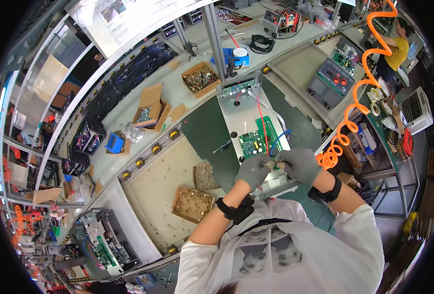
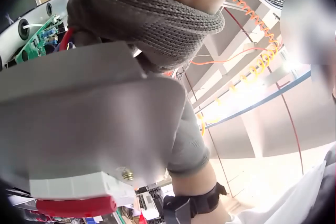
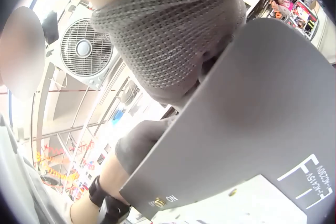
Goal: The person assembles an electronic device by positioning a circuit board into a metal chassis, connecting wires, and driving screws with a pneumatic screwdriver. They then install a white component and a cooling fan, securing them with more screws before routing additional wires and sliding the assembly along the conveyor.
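Both hands wear grey knit gloves and meet at the near end of an open metal chassis (image 1: 245, 107) in the head view. A green circuit board (image 1: 250, 145) lies in the chassis, just beyond the fingers. The left hand (image 1: 252, 172) has bent fingers where a red wire (image 1: 265, 128) runs down to it. Opposite it, the right hand (image 1: 299, 165) curls its fingers beside a blue wire (image 1: 278, 138). I cannot tell what the fingertips hold. A grey end panel (image 3: 262, 103) hides them in the right wrist view; its lower edge carries an ON mark.
On the left, shallow cardboard boxes hold small brass-coloured parts (image 1: 193, 204) and pale parts (image 1: 206, 175). Another parts box (image 1: 199, 80) stands farther back. An orange coiled hose (image 1: 356, 105) hangs at the right, near a finished-looking grey machine (image 1: 330, 82). A person (image 1: 399, 46) stands at the far right.
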{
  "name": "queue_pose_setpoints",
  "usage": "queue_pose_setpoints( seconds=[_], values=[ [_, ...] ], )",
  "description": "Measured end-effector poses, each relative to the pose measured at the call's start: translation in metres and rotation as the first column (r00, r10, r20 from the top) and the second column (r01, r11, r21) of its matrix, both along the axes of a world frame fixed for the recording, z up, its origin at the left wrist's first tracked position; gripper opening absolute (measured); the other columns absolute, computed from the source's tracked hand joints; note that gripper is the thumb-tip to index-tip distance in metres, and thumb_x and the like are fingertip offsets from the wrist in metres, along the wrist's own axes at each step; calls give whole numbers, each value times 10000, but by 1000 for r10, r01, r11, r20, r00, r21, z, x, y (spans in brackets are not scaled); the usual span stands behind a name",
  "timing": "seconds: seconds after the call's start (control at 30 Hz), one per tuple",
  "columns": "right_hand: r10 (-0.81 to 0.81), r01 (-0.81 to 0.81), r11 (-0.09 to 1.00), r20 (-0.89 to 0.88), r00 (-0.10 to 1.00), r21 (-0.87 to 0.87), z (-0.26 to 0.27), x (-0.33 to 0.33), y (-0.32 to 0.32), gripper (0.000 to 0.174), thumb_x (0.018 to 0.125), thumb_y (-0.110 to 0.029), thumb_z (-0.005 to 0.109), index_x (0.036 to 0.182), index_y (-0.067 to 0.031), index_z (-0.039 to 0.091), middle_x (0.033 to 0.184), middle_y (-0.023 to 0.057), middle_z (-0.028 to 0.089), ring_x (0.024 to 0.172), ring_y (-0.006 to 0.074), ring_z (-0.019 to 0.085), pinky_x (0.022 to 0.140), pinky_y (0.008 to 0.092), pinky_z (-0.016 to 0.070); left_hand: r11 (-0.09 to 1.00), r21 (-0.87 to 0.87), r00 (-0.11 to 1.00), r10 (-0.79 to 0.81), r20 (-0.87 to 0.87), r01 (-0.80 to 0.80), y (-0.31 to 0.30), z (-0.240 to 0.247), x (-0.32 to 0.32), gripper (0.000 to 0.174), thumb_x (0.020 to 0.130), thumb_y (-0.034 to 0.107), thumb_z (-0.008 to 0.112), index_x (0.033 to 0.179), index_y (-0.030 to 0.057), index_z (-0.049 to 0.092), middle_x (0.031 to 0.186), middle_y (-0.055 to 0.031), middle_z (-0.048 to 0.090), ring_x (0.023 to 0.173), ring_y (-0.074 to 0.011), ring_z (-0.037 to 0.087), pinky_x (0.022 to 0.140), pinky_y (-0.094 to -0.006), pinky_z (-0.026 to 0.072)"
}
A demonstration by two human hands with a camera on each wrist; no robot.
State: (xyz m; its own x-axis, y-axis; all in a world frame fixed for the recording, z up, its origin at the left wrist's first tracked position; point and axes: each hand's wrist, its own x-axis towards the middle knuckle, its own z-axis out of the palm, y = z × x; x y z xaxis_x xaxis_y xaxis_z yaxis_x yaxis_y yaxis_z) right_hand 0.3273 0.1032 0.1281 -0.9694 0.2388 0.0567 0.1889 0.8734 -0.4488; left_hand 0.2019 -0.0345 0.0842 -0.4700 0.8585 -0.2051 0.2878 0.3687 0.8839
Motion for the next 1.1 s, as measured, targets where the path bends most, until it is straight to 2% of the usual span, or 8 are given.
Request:
queue_pose_setpoints(
  seconds=[0.1,0.23,0.3,0.4,0.47,0.53,0.57,1.1],
  values=[
    [73,-77,997,-224,972,-6,-4,2,5,159,702,-161,654,857,-132,638,697,60,616,666,267,588,609,376,475,995,-7,984,-102,143,104,4,2,-7,209,837,221,579,932,44,637,763,-75,618,649,-146,543,626,-288,444],
    [94,-102,994,-225,970,-27,-3,0,10,146,670,-150,676,812,-119,657,698,65,611,658,265,583,605,373,473,994,-6,980,-106,168,109,3,-3,-4,223,837,215,567,957,39,634,791,-91,626,691,-177,571,657,-297,450],
    [107,-130,986,-200,974,-107,-5,-1,19,109,716,-167,668,804,-102,661,701,75,619,639,265,598,560,356,468,957,286,999,50,-17,-43,1,-10,1,213,817,206,583,960,59,643,844,-93,640,753,-206,596,697,-315,460],
    [76,-74,995,27,997,-60,-6,-4,36,98,691,-139,659,784,-112,645,705,67,612,677,255,587,606,370,468,933,358,950,131,-283,-22,-17,5,1,230,785,198,611,986,94,648,852,-100,642,768,-235,607,713,-324,475],
    [79,-85,996,135,988,36,-14,-6,44,73,704,-141,632,774,-119,641,720,52,612,722,252,593,623,375,469,951,308,978,85,-188,-24,-33,-2,11,284,746,244,650,1011,142,651,905,-70,634,864,-242,587,795,-352,455],
    [144,-185,974,280,949,128,-14,-9,46,90,708,-153,607,787,-136,645,735,42,610,767,248,591,653,378,470,960,107,874,-183,-451,257,-45,8,22,341,711,320,677,1024,186,651,1005,-32,610,1014,-249,524,875,-391,406],
    [151,-194,973,288,946,125,-15,-11,46,90,708,-153,607,787,-136,645,735,42,610,767,248,591,653,378,470,964,-36,867,-253,-430,264,-48,11,29,370,689,363,684,1033,228,649,1106,3,569,1118,-251,447,923,-435,352],
    [200,-337,911,463,864,236,-30,-34,32,98,708,-190,572,763,-137,634,737,46,609,778,251,590,652,402,473,949,57,891,-269,-365,309,-55,-10,34,322,679,244,669,1001,251,672,1190,-15,504,1163,-298,384,961,-469,316]
  ],
)
